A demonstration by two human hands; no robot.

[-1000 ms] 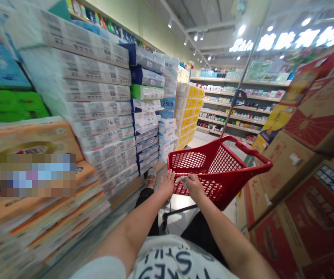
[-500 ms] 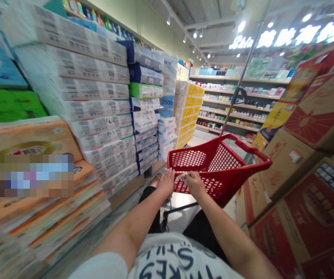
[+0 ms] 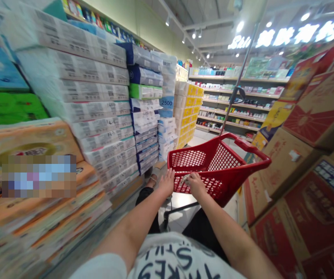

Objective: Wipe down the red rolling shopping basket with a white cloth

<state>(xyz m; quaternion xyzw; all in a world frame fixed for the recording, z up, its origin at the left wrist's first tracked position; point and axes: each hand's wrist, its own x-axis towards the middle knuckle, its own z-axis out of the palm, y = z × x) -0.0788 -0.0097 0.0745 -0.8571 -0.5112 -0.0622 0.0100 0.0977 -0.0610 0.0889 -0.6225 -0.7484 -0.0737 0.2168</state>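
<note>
A red plastic shopping cart [image 3: 228,155] with a mesh basket stands straight ahead of me in a shop aisle, and nothing shows inside it. My left hand [image 3: 167,183] rests on the near rim of the basket with its fingers laid over the edge. My right hand [image 3: 195,184] is closed on the near rim beside it, and a small pale thing [image 3: 184,179] sits under its fingers; I cannot make out what it is.
Wrapped tissue packs [image 3: 97,112] are stacked high along the left. Red and brown cardboard cartons [image 3: 309,166] are piled on the right, close to the cart. Shelves of goods [image 3: 236,104] cross the far end. A narrow strip of pale floor [image 3: 181,201] runs under the cart.
The cart and both hands keep their grip and place. The stacks on the left have shifted slightly as I walk forward, and my foot swings below the cart.
</note>
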